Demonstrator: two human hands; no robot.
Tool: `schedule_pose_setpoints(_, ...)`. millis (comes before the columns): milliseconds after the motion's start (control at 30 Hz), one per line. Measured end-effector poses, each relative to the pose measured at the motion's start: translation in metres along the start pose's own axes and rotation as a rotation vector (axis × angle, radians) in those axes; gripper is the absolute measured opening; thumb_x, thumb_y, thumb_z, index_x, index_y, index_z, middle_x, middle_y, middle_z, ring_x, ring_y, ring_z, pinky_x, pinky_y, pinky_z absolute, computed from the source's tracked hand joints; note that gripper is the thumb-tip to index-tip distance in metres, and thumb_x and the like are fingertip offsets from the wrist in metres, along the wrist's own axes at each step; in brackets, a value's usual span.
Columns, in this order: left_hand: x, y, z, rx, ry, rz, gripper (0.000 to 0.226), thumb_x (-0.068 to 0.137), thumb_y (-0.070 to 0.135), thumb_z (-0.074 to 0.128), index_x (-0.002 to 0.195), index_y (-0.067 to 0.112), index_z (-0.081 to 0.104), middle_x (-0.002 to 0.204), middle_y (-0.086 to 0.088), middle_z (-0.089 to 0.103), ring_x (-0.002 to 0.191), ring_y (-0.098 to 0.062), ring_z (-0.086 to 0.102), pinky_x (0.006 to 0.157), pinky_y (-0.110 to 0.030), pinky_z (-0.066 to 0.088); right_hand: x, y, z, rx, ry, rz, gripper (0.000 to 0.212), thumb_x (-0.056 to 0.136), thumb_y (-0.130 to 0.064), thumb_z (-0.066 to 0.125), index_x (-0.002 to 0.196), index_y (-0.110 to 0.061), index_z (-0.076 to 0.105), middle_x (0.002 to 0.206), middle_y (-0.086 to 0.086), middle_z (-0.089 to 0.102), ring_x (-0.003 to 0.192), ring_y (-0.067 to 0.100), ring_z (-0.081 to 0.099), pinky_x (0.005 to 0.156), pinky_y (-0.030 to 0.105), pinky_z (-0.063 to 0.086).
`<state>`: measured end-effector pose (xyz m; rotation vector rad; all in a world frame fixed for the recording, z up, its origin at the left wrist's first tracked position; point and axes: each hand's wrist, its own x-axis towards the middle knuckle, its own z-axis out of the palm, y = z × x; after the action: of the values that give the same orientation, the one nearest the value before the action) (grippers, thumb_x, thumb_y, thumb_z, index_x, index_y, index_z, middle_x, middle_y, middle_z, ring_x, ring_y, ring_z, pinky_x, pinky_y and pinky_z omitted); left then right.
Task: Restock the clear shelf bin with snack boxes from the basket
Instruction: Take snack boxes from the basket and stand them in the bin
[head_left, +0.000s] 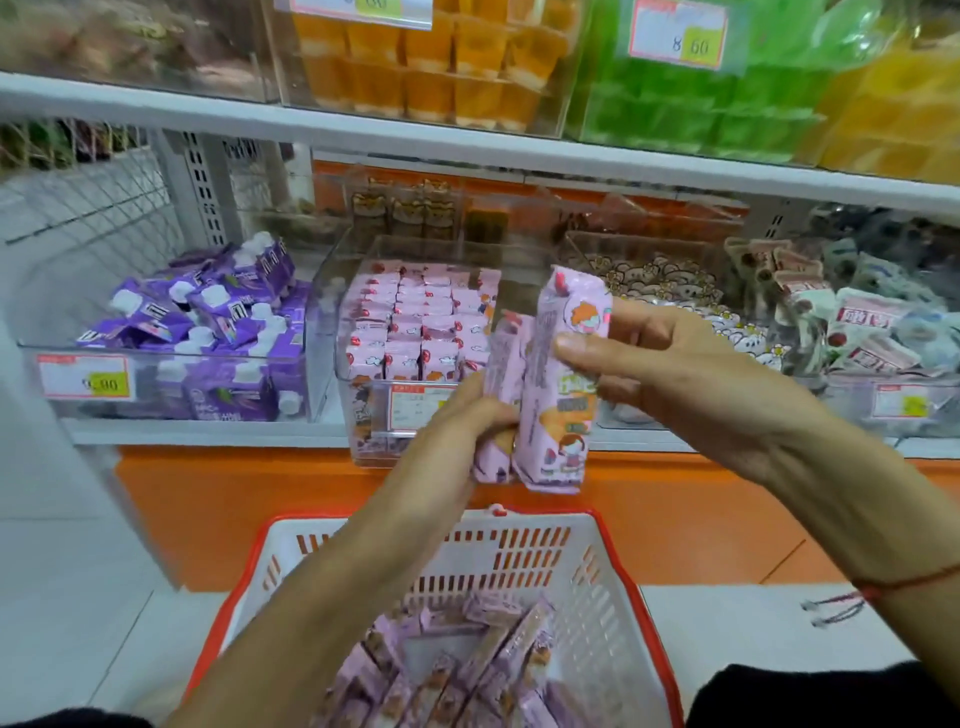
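While both hands hold stock in front of the clear shelf bin (358, 291), two pink snack boxes stand upright between them, just short of the bin's front wall and above the basket (613, 582). The left hand (462, 421) wraps its fingers around the lower end of the shorter-looking box (501, 395), and the right hand (670, 358) pinches the upper part of the taller box (563, 374) between thumb and fingers. Each box appears light and film-wrapped, so the judgement is a stiff carton with a slick skin that can slide under a loose pinch. Grip on the broad faces near mid-length gives best control; corner pressure risks denting. Inside the bin, matching boxes stand on end in tight rows, with an open gap at the right side. More boxes lie loose in the basket, directly below the bin.
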<state>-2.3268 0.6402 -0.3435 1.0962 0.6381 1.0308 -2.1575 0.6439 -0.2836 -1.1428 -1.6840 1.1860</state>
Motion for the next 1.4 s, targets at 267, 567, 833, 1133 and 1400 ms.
schedule_pose_setpoints(267, 0.017, 0.011, -0.003, 0.549, -0.01, 0.051, 0.082, 0.066, 0.038, 0.078, 0.134, 0.032, 0.033, 0.126, 0.008, 0.057, 0.109, -0.009, 0.06, 0.095, -0.031, 0.049, 0.008, 0.007, 0.008, 0.049, 0.173, -0.104, 0.047, 0.062, -0.024, 0.076, 0.106, -0.018, 0.061, 0.085, -0.001, 0.068, 0.063, 0.007, 0.064, 0.052, 0.015, 0.048)
schedule_pose_setpoints(567, 0.036, 0.02, -0.023, 0.776, 0.238, 0.527, 0.063, 0.062, 0.033, 0.083, 0.115, 0.03, 0.049, 0.115, 0.009, 0.048, 0.107, -0.003, 0.051, 0.082, -0.02, 0.052, 0.029, -0.01, -0.001, -0.137, -0.052, -0.175, 0.054, 0.066, -0.011, 0.074, 0.119, -0.013, 0.059, 0.111, 0.002, 0.071, 0.1, 0.014, 0.067, 0.089, 0.029, 0.054)
schedule_pose_setpoints(833, 0.056, 0.05, -0.084, 0.837, 0.647, 0.663, 0.094, 0.061, 0.063, 0.071, 0.14, 0.037, 0.028, 0.142, 0.007, 0.029, 0.132, -0.01, 0.031, 0.107, -0.031, 0.03, 0.109, -0.004, -0.028, -0.238, 0.243, -0.165, 0.054, 0.069, -0.013, 0.081, 0.117, -0.005, 0.055, 0.106, 0.017, 0.07, 0.088, 0.02, 0.066, 0.088, 0.039, 0.055)
schedule_pose_setpoints(1133, 0.081, 0.019, -0.135, 1.017, 0.719, 0.407, 0.053, 0.092, 0.036, 0.049, 0.14, 0.015, 0.037, 0.141, -0.004, 0.045, 0.129, -0.022, 0.04, 0.105, -0.045, 0.037, 0.223, 0.048, -0.046, -0.399, 0.059, 0.339, 0.05, 0.073, -0.002, 0.078, 0.115, 0.002, 0.052, 0.107, 0.02, 0.065, 0.089, 0.025, 0.066, 0.084, 0.037, 0.057)
schedule_pose_setpoints(1400, 0.084, 0.006, -0.139, 0.939, 0.718, 0.333, 0.039, 0.097, 0.041, 0.03, 0.13, 0.029, 0.046, 0.12, 0.006, 0.057, 0.11, -0.018, 0.052, 0.083, -0.03, 0.035, 0.248, 0.091, -0.027, -0.26, 0.157, 0.516, 0.018, 0.074, 0.015, 0.069, 0.069, 0.003, 0.057, 0.107, 0.027, 0.066, 0.064, 0.018, 0.067, 0.057, 0.018, 0.056)
